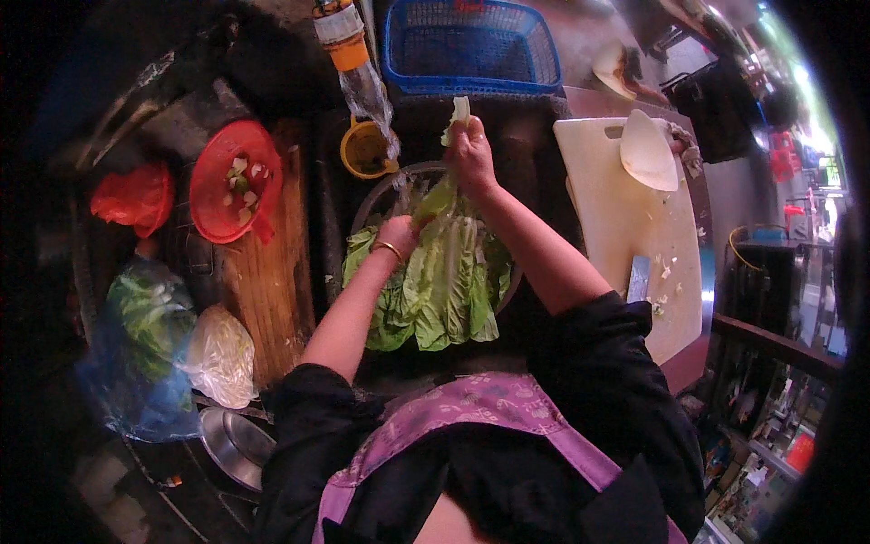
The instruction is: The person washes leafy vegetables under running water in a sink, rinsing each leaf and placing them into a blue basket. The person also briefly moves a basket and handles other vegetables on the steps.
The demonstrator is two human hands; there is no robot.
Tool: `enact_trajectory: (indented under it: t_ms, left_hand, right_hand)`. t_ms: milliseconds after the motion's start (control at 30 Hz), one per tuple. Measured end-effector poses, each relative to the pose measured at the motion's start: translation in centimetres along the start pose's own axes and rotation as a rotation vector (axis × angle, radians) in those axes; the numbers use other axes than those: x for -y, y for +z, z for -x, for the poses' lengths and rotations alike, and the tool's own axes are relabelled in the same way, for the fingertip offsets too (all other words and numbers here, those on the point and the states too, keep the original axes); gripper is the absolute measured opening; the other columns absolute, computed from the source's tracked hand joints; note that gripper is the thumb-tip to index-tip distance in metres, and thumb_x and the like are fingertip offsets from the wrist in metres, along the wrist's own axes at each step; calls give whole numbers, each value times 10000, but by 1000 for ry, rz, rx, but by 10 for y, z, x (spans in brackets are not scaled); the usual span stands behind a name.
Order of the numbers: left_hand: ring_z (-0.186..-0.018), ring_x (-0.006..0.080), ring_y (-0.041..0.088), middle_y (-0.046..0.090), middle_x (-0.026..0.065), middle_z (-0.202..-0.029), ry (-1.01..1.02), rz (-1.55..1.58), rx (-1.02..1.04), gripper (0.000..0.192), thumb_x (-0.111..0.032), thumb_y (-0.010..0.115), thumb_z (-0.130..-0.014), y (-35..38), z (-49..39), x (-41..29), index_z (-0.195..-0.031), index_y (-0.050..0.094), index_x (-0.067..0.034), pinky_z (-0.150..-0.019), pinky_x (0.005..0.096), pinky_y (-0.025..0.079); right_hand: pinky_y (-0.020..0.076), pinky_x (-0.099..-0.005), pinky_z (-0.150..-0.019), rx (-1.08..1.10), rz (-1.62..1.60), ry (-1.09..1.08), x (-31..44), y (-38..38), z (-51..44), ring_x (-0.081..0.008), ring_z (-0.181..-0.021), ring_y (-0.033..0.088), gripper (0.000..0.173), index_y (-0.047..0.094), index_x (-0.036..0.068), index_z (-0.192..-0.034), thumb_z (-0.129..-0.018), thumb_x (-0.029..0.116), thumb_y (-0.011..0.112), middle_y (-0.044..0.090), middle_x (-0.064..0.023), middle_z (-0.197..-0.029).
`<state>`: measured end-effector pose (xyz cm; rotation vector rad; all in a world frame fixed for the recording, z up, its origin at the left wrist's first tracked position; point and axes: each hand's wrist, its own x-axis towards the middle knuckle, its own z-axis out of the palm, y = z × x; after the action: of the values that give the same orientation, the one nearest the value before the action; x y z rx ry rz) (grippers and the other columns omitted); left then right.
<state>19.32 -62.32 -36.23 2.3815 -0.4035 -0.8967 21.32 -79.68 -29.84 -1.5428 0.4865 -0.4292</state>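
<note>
Over a large round basin of leafy greens, my right hand is closed around the pale stem end of a lettuce leaf. My left hand, below and to the left with a bangle at the wrist, grips the leaf's green part; some of its fingers are hidden. Long green lettuce leaves fill the basin and hang over its near rim. At the basin's far left, a clear stream drops from a tap fitting with an orange collar, past a yellow scoop.
A blue plastic basket stands behind the basin. On the right, a white cutting board carries a knife blade, scraps and a pale scoop-shaped piece. Leftward are a red colander, a wooden board and bagged greens.
</note>
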Motion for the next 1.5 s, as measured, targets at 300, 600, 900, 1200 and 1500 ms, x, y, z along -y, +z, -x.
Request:
enact_trajectory:
  t_ms: [300,600,900,1200,1500]
  left_hand:
    - [-820,325,550,577,158,-827,-93,0,-95,266,-206,616,-621,48,-37,34,-824,553,-46,-761,386,440]
    - [-796,103,546,575,42,-938,136,710,-149,285,35,503,-762,-20,-13,16,-1044,528,-1,-720,248,453]
    - [-720,103,528,597,21,-843,33,544,-85,191,-82,535,-782,-58,-15,-11,-962,564,-24,-625,256,433]
    - [-764,88,531,587,1,-827,41,515,30,234,-109,697,-688,-63,-10,-3,-878,571,-55,-708,247,432]
    - [-802,95,541,597,26,-907,157,848,184,238,-109,619,-759,-81,-2,-23,-973,576,-16,-734,242,439]
  right_hand:
    - [446,-340,-602,303,692,544,-99,-27,65,-203,-656,580,422,613,-16,-818,-647,368,647,609,-107,-709]
    - [429,-263,-549,476,-20,269,-59,7,48,-87,-602,513,224,606,26,-851,-741,220,582,579,-13,-683]
    - [439,-286,-607,309,546,334,-27,17,18,-131,-678,558,272,608,32,-861,-768,285,574,606,-61,-736]
    - [452,-296,-601,701,637,21,-10,1,21,-133,-633,567,233,623,43,-809,-685,232,683,614,-68,-697]
    - [456,-280,-650,477,-66,341,2,8,34,-140,-688,569,287,594,-13,-874,-690,207,610,609,-62,-754]
